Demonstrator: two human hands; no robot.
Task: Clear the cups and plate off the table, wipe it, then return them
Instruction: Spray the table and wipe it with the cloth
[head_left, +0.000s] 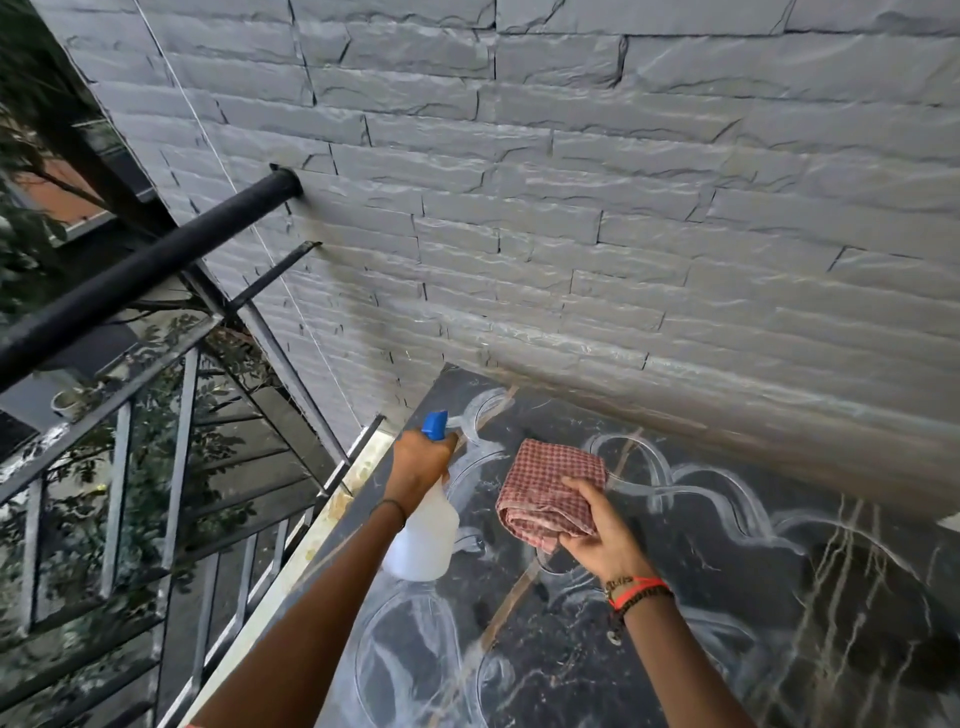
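Since no cup or plate shows anywhere on the table (779, 597), the clearing looks done and the wiping step seems to be the one in hand. Where the cups and plate now sit cannot be told, as they are out of view.

Off the table's left edge runs a black railing (130, 280), with leaves beyond it. Over the table's left corner the left hand (418, 462) is wrapped round the neck of a spray bottle (426, 540). Its blue nozzle points toward the table's far edge, and its pale body hangs below the fist. Just to the right, over the middle of the table, the right hand (597, 530) grips a folded red checked cloth (550, 488), fingers curled round its near fold. The cloth seems lifted off the top, not pressed to it. The two hands are near each other but apart.

From the middle to the right side of the table, the dark marbled top carries pale rings and smeared streaks. A grey brick wall (623, 208) stands along the table's far edge.

The next move likely calls for a squeeze of the trigger over those marks. Then the cloth should come down flat and sweep across the top, with the bottle kept clear of its path
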